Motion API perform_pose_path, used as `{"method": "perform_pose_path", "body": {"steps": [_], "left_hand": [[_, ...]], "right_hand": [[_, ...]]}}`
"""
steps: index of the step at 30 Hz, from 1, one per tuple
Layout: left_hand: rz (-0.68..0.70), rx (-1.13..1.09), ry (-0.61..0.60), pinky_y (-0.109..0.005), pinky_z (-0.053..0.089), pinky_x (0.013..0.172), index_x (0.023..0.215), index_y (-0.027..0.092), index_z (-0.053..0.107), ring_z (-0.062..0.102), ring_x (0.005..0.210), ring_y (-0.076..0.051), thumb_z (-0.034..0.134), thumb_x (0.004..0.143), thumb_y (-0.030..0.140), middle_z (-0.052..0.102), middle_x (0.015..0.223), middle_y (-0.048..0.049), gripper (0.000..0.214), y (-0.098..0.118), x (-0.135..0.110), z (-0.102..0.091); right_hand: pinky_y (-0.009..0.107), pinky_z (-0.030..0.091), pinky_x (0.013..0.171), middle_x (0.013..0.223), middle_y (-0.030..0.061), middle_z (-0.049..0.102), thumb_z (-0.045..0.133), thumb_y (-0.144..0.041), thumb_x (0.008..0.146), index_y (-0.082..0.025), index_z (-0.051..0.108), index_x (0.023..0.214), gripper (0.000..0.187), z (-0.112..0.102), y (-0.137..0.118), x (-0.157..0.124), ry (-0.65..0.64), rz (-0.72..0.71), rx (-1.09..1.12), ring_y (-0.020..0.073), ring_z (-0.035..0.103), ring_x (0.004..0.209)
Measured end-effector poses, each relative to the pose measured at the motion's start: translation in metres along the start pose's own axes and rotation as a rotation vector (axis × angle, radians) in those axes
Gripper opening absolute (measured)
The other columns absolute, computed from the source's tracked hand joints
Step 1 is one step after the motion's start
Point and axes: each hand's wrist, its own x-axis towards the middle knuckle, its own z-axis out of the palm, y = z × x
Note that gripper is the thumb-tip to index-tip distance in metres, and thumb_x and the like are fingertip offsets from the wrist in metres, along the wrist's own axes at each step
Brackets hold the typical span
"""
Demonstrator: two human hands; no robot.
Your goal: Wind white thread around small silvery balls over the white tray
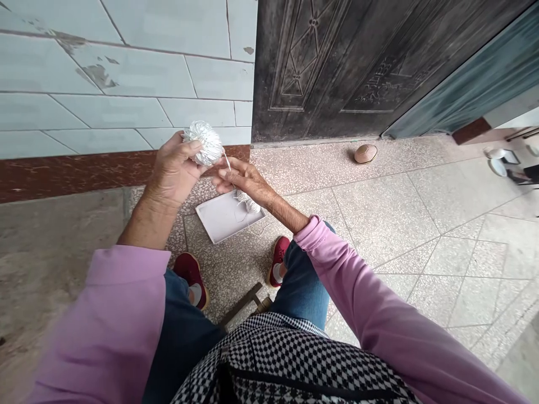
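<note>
That ball of white yarn [204,143] looks like soft, matt, slightly fuzzy cotton. The door [337,67] is dark embossed metal with a worn finish, and the pale blue wall tiles [126,73] are smooth but chipped. The terrazzo floor [357,224] is speckled, and the flat white tray [223,219] looks matt, plastic or card. Pink sleeve [379,314] is plain cloth.

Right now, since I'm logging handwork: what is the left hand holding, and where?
The left hand holds a round white yarn ball, gripping it by its left side.
</note>
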Motion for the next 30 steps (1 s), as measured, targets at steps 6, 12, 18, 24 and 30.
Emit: {"method": "perform_pose_path", "body": {"steps": [6, 12, 18, 24, 30], "left_hand": [[-0.089, -0.036, 0.061, -0.043, 0.072, 0.092, 0.120, 0.025, 0.080, 0.089, 0.115, -0.037, 0.106, 0.075, 0.048, 0.089, 0.119, -0.0151, 0.057, 0.003, 0.003, -0.010], [-0.044, -0.002, 0.064, -0.037, 0.064, 0.075, 0.111, 0.024, 0.075, 0.086, 0.105, -0.032, 0.109, 0.073, 0.050, 0.089, 0.118, -0.0127, 0.057, -0.003, 0.007, -0.022], [0.135, 0.428, 0.150, -0.036, 0.060, 0.088, 0.113, 0.023, 0.080, 0.073, 0.101, -0.024, 0.121, 0.053, 0.030, 0.084, 0.109, -0.0042, 0.073, -0.012, 0.009, -0.033], [-0.100, 0.596, -0.154, -0.042, 0.063, 0.083, 0.116, 0.022, 0.091, 0.077, 0.094, -0.031, 0.121, 0.062, 0.042, 0.088, 0.106, -0.0089, 0.065, -0.004, -0.002, -0.037], [-0.247, 0.414, -0.473, -0.037, 0.067, 0.069, 0.120, 0.025, 0.096, 0.083, 0.083, -0.029, 0.114, 0.081, 0.045, 0.093, 0.106, -0.0104, 0.047, 0.002, -0.016, -0.012]], "right_hand": [[0.028, 0.027, 0.062, 0.072, -0.0116, 0.029, 0.064, -0.044, 0.140, -0.022, 0.077, 0.126, 0.029, -0.010, 0.004, 0.000, 0.163, -0.082, -0.112, 0.0152, 0.024, 0.065], [0.030, 0.038, 0.073, 0.077, -0.0061, 0.050, 0.079, -0.056, 0.133, -0.021, 0.075, 0.100, 0.047, -0.012, 0.004, -0.002, 0.050, -0.132, -0.370, 0.0169, 0.044, 0.074], [0.032, 0.051, 0.093, 0.091, 0.0019, 0.068, 0.079, -0.048, 0.133, -0.024, 0.077, 0.098, 0.042, -0.006, -0.006, -0.020, -0.041, -0.213, -0.595, 0.0230, 0.062, 0.098], [0.041, 0.063, 0.088, 0.113, 0.0119, 0.079, 0.080, -0.049, 0.124, -0.032, 0.073, 0.096, 0.034, -0.019, -0.028, -0.026, 0.139, -0.269, -0.529, 0.0357, 0.073, 0.116], [0.039, 0.053, 0.078, 0.092, 0.0084, 0.069, 0.087, -0.055, 0.117, -0.035, 0.064, 0.083, 0.047, -0.033, -0.031, -0.016, 0.275, -0.248, -0.540, 0.0339, 0.068, 0.111]]}}
